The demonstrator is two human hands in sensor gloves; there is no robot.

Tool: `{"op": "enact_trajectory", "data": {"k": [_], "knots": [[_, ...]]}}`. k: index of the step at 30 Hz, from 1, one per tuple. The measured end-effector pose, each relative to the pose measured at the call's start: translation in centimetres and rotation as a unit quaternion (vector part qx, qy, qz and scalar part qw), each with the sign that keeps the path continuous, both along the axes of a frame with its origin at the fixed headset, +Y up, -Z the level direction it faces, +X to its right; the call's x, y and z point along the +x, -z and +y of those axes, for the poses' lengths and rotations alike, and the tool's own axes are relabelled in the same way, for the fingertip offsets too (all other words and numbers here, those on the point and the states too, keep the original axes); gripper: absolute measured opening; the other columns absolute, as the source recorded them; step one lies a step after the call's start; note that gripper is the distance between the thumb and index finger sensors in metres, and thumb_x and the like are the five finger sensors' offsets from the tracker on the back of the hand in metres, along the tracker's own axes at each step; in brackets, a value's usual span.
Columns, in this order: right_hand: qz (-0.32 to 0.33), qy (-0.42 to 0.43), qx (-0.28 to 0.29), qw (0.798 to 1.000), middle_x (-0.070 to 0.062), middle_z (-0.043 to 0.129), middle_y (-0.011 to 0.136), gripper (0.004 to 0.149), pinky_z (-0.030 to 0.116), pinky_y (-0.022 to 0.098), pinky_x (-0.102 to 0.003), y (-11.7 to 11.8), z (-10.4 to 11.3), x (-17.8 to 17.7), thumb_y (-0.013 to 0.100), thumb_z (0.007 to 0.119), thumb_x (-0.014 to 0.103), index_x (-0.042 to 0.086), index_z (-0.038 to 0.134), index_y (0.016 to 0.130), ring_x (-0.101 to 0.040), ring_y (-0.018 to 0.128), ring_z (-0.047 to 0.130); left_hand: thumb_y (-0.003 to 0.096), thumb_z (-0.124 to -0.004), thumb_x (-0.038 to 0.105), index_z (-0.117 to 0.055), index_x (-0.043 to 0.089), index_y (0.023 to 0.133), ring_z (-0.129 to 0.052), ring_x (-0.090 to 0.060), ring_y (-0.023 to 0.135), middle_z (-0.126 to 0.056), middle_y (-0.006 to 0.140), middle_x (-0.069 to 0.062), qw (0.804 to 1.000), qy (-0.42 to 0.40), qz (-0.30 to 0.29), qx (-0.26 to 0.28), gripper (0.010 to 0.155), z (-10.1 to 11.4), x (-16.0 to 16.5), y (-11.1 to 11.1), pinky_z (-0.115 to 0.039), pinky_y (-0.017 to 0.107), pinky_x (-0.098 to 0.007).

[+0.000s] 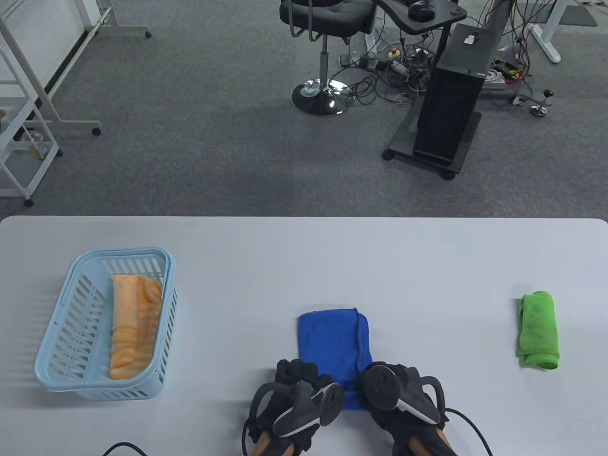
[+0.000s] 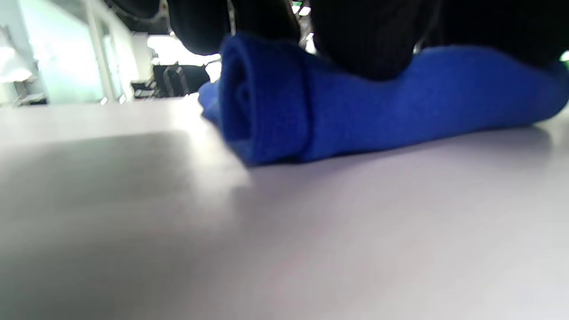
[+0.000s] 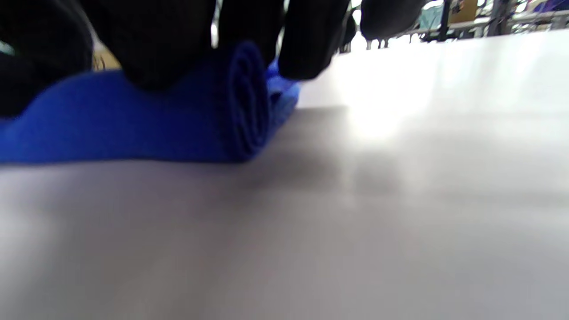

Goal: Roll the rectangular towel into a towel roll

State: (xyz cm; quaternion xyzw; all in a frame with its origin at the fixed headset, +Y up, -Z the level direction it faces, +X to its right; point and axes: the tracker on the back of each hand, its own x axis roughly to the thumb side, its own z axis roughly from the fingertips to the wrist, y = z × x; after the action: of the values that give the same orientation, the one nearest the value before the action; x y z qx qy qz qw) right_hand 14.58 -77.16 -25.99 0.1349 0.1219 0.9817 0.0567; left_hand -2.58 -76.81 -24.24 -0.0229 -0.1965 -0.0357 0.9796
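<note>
1. I see the blue rectangular microfibre towel (image 1: 332, 342) lying on the pale grey bench (image 1: 304, 266), near the front edge and about midway across; its near end is wound into a small roll, and the far part lies flat.
2. My left hand (image 1: 297, 389), in a black sensor glove with a tracker on its back, sits on the roll's left end. In the left wrist view its fingers (image 2: 373, 40) curl down over the top of the roll (image 2: 311, 111) and press into it.
3. My right hand (image 1: 399, 394), gloved likewise, sits on the right end. In the right wrist view its fingers (image 3: 155, 40) curl over the roll (image 3: 178, 120), whose spiral end shows plainly.
4. At the left of the bench stands a light blue slotted plastic basket (image 1: 71, 332) holding a rolled orange towel (image 1: 133, 327).
5. Well apart at the right lies a rolled green towel (image 1: 539, 330).
</note>
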Motion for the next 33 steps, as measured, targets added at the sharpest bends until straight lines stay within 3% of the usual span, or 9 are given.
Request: {"op": "enact_trajectory", "data": {"k": [4, 7, 11, 14, 18, 26, 29, 31, 33], "knots": [[-0.016, 0.015, -0.008, 1.000, -0.006, 0.069, 0.091, 0.051, 0.055, 0.068, -0.059, 0.0, -0.2, 0.1, 0.035, 0.074, 0.039, 0.028, 0.076, 0.085, -0.030, 0.085, 0.073, 0.0388, -0.072, 0.049, -0.081, 0.024, 0.083, -0.063, -0.038, 0.093, -0.073, 0.093, -0.008, 0.999, 0.019, -0.009, -0.037, 0.051, 0.4, 0.0, -0.1, -0.047, 0.070, -0.063], [-0.013, 0.008, -0.026, 1.000, -0.007, 0.066, 0.093, 0.063, 0.055, 0.068, -0.059, 0.0, -0.4, 0.2, 0.032, 0.076, 0.048, 0.027, 0.071, 0.092, -0.031, 0.086, 0.072, 0.0360, -0.066, 0.056, -0.084, 0.024, 0.085, -0.059, -0.041, 0.094, -0.071, 0.095, -0.011, 0.999, 0.004, -0.007, -0.041, 0.061, 0.6, -0.2, -0.2, -0.043, 0.070, -0.065], [-0.005, -0.025, -0.037, 0.999, -0.006, 0.061, 0.096, 0.072, 0.052, 0.070, -0.060, 0.0, -0.6, -0.1, 0.030, 0.081, 0.047, 0.027, 0.064, 0.097, -0.030, 0.089, 0.067, 0.0317, -0.078, 0.060, -0.067, 0.023, 0.096, -0.055, -0.041, 0.097, -0.065, 0.099, -0.010, 0.993, 0.074, 0.000, -0.089, 0.075, -0.5, 0.2, 0.0, -0.040, 0.072, -0.065], [-0.013, -0.031, -0.033, 0.999, -0.005, 0.061, 0.095, 0.068, 0.052, 0.069, -0.059, -0.1, -0.6, -0.2, 0.032, 0.080, 0.044, 0.028, 0.064, 0.096, -0.029, 0.089, 0.068, 0.0334, -0.083, 0.052, -0.072, 0.022, 0.091, -0.072, -0.037, 0.090, -0.078, 0.090, -0.008, 0.997, 0.057, -0.006, -0.047, 0.066, -0.7, 0.2, 0.2, -0.054, 0.068, -0.063], [-0.019, -0.014, -0.010, 1.000, -0.002, 0.068, 0.092, 0.063, 0.055, 0.069, -0.058, 0.1, -0.6, 0.0, 0.033, 0.076, 0.043, 0.029, 0.069, 0.093, -0.028, 0.085, 0.073, 0.0361, -0.081, 0.046, -0.078, 0.022, 0.090, -0.085, -0.035, 0.083, -0.090, 0.083, -0.008, 0.998, -0.008, 0.021, -0.058, 0.059, -0.4, -0.6, 0.4, -0.063, 0.065, -0.062], [-0.027, 0.001, -0.016, 1.000, -0.002, 0.081, 0.079, 0.058, 0.052, 0.068, -0.061, 0.3, -0.1, 0.5, 0.034, 0.070, 0.042, 0.026, 0.077, 0.090, -0.026, 0.073, 0.083, 0.0377, -0.077, 0.042, -0.075, 0.024, 0.093, -0.101, -0.031, 0.070, -0.104, 0.069, -0.006, 0.996, -0.055, 0.042, -0.057, 0.059, 0.1, -1.2, 0.7, -0.071, 0.060, -0.060], [-0.032, 0.008, -0.014, 0.999, -0.003, 0.084, 0.073, 0.057, 0.052, 0.068, -0.062, 0.3, 0.1, 0.6, 0.035, 0.066, 0.045, 0.024, 0.082, 0.086, -0.027, 0.069, 0.084, 0.0383, -0.075, 0.042, -0.080, 0.027, 0.089, -0.105, -0.028, 0.063, -0.109, 0.059, -0.003, 0.995, -0.064, 0.055, -0.059, 0.053, 0.1, -1.4, 0.8, -0.074, 0.058, -0.058], [-0.036, 0.005, -0.013, 0.999, -0.003, 0.079, 0.078, 0.057, 0.049, 0.068, -0.063, 0.2, 0.1, 0.7, 0.035, 0.065, 0.045, 0.026, 0.082, 0.086, -0.028, 0.074, 0.079, 0.0384, -0.075, 0.043, -0.085, 0.029, 0.085, -0.102, -0.028, 0.064, -0.108, 0.059, -0.003, 0.994, -0.059, 0.060, -0.071, 0.049, 0.0, -1.4, 0.8, -0.072, 0.059, -0.058], [-0.040, -0.002, -0.007, 0.999, -0.006, 0.064, 0.093, 0.059, 0.042, 0.070, -0.065, 0.1, 0.1, 0.5, 0.036, 0.067, 0.042, 0.027, 0.074, 0.092, -0.031, 0.087, 0.066, 0.0382, -0.076, 0.044, -0.084, 0.032, 0.086, -0.096, -0.030, 0.072, -0.104, 0.063, -0.003, 0.994, -0.053, 0.065, -0.072, 0.050, 0.0, -1.2, 0.7, -0.068, 0.062, -0.060]]}}
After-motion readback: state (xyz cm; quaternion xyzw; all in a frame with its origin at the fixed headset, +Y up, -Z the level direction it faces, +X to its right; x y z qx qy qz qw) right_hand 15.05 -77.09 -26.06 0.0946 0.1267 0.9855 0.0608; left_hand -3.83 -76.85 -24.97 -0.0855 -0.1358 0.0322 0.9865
